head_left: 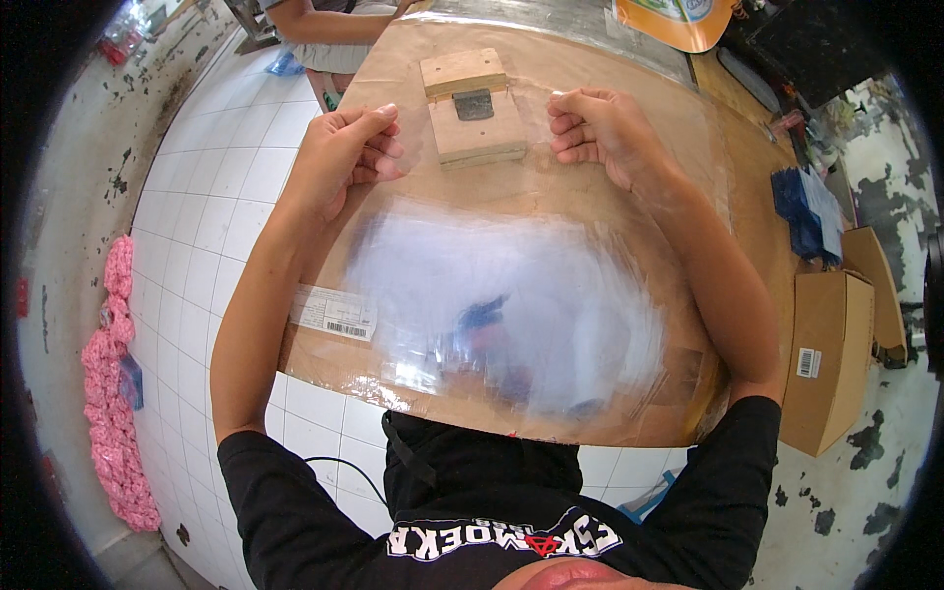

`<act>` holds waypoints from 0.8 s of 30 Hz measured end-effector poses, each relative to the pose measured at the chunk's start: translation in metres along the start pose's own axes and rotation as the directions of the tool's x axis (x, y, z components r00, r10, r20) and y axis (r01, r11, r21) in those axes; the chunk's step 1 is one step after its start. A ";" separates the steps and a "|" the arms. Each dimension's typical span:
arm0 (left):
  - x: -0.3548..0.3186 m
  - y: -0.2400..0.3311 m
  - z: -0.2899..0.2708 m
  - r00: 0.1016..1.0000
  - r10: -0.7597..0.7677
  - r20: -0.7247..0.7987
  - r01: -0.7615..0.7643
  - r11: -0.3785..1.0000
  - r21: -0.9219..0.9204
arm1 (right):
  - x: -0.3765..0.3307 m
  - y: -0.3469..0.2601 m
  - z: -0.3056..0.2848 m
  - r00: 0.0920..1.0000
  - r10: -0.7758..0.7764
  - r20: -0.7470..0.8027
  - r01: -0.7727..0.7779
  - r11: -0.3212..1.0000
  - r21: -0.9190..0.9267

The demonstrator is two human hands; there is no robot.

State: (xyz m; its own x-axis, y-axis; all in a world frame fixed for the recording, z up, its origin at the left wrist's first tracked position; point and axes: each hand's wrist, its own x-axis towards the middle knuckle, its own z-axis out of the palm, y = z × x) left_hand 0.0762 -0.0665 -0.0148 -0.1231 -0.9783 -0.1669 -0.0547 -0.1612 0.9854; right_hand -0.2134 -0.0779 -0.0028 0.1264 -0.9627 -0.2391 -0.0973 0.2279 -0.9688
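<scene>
Clear plastic sheet [511, 315], left hand [339, 157], right hand [600, 133] pinching far edge

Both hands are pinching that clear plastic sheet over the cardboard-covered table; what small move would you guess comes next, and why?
Probably lowering the clear plastic sheet flat onto the table. The left hand and right hand each pinch its far edge, either side of the wooden block, and the sheet looks blurred and lifted rather than lying settled.

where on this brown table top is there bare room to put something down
Bare brown surface lies between the wooden block and the silver sheet at the far edge, and right of the right hand toward the blue stack. The near half is crowded: the clear plastic sheet held by both hands covers it.
</scene>
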 end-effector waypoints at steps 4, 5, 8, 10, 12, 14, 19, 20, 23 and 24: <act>0.000 0.000 0.000 1.000 -0.004 -0.004 0.004 1.000 -0.012 | -0.002 0.000 -0.001 1.000 -0.013 0.004 0.013 1.000 0.015; -0.001 0.000 0.000 1.000 -0.005 -0.006 0.005 1.000 -0.015 | -0.001 0.000 -0.001 1.000 -0.015 0.000 0.015 1.000 0.025; 0.000 -0.002 0.000 1.000 0.011 -0.007 -0.011 1.000 -0.019 | 0.000 0.000 0.000 1.000 -0.018 -0.009 0.018 0.999 0.045; 0.000 -0.003 0.001 1.000 0.023 -0.007 -0.024 0.999 -0.048 | 0.000 0.001 -0.001 1.000 -0.016 -0.018 0.017 0.999 0.043; 0.001 -0.004 0.000 1.000 0.025 -0.002 -0.025 0.998 -0.053 | 0.002 0.002 -0.002 1.000 -0.021 -0.007 0.021 0.998 0.051; 0.001 -0.004 -0.002 1.000 0.014 0.006 -0.014 0.999 -0.033 | 0.003 0.004 -0.001 1.000 -0.026 0.000 0.026 0.998 0.057; 0.001 -0.003 0.000 1.000 0.014 -0.001 -0.014 0.999 -0.044 | 0.001 0.002 -0.001 1.000 -0.023 -0.021 0.024 0.998 0.063; 0.000 -0.003 0.001 1.000 0.014 -0.002 -0.014 0.999 -0.051 | 0.001 0.002 -0.001 1.000 -0.022 -0.022 0.024 0.998 0.065; 0.001 -0.003 0.000 1.000 0.022 0.005 -0.022 0.999 -0.037 | 0.001 0.002 -0.001 1.000 -0.020 -0.024 0.021 0.998 0.066; 0.000 -0.003 0.000 1.000 0.025 0.000 -0.025 0.999 -0.038 | 0.001 0.002 -0.001 1.000 -0.018 -0.024 0.020 0.998 0.063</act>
State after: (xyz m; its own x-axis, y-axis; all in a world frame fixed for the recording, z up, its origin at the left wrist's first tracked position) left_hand 0.0761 -0.0662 -0.0177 -0.1241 -0.9820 -0.1424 -0.0144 -0.1417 0.9898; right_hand -0.2140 -0.0786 -0.0054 0.1047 -0.9699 -0.2200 -0.0323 0.2177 -0.9755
